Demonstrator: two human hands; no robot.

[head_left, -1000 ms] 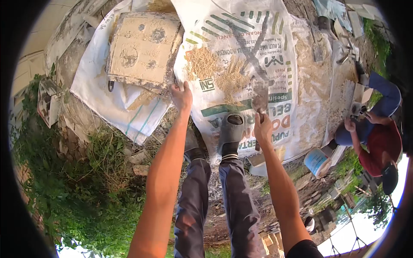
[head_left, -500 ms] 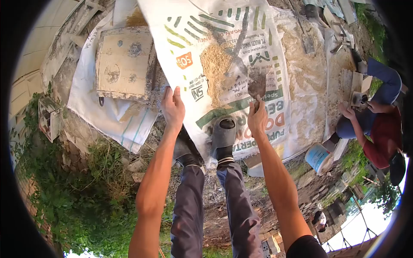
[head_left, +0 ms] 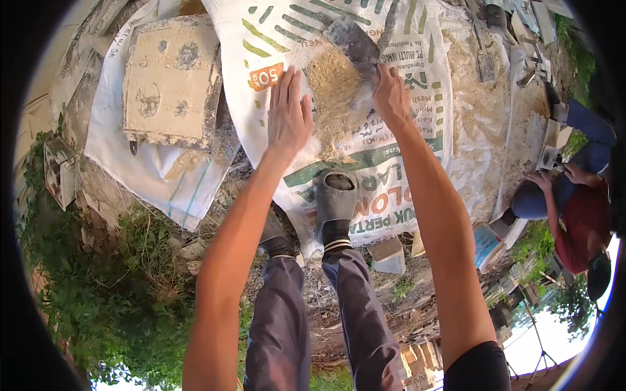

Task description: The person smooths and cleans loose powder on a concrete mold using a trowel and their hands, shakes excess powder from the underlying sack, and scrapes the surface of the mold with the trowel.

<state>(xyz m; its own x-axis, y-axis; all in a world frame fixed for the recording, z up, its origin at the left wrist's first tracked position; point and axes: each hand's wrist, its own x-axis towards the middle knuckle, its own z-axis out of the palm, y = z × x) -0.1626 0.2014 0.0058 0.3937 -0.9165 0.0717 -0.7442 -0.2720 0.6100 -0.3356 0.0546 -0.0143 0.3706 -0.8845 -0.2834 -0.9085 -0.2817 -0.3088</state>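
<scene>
A printed white sack (head_left: 261,39) lies spread on the ground with a heap of sandy powder (head_left: 334,81) on it. My right hand (head_left: 392,98) is closed around the handle of a trowel (head_left: 354,42). The trowel's grey, dirty blade rests at the far edge of the heap, angled to the left; its handle is mostly hidden by my fingers. Left of the heap, my left hand (head_left: 290,117) lies with its fingers stretched out over the sack beside the orange printed mark. One of my grey shoes (head_left: 336,199) stands on the sack's near edge.
A square, sand-coated block (head_left: 171,81) sits on another white sack (head_left: 107,124) at left. To the right are sand-strewn sacking (head_left: 473,117), a second trowel (head_left: 485,62) and a blue-labelled bucket (head_left: 486,244). A person in a red shirt (head_left: 580,225) sits at far right.
The trowel has gone from the heap's right side to its far edge, its blade turning left. My left hand has left the sack's edge and moved forward and right, flattening beside the heap.
</scene>
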